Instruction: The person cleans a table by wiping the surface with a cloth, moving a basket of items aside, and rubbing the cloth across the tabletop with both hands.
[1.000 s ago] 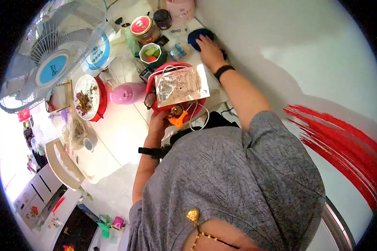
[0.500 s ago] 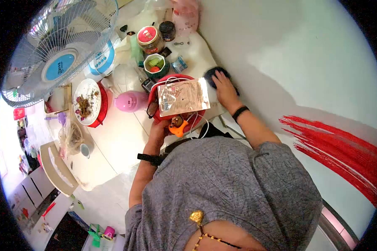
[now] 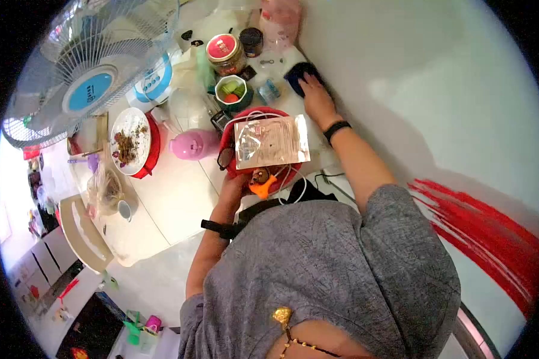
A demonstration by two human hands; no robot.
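My right hand [image 3: 315, 96] presses on a dark blue cloth [image 3: 301, 76] at the table's right edge, beside the wall, with its fingers bent over it. My left hand [image 3: 236, 184] grips the near-left side of a red basket [image 3: 226, 139]; its fingertips are hidden under the rim. On top of the basket lies a shiny beige packet [image 3: 271, 142]. A white cable [image 3: 303, 186], an orange plastic piece [image 3: 262, 188] and a brown round item are also in it. Just beyond stand a dark green octagonal bowl [image 3: 241, 103] with green and red pieces and a small blue-and-clear container [image 3: 269, 92].
A pink bottle [image 3: 193, 145] stands left of the basket. Further left are a white plate [image 3: 139, 128] with food scraps, a grey cup [image 3: 124, 210] and a large fan [image 3: 90, 90]. A red-lidded jar [image 3: 224, 49] and a dark jar [image 3: 251, 40] stand behind.
My right hand and the cloth have slid away from me along the table's right edge. My left hand stays at the basket. The view has shifted slightly.
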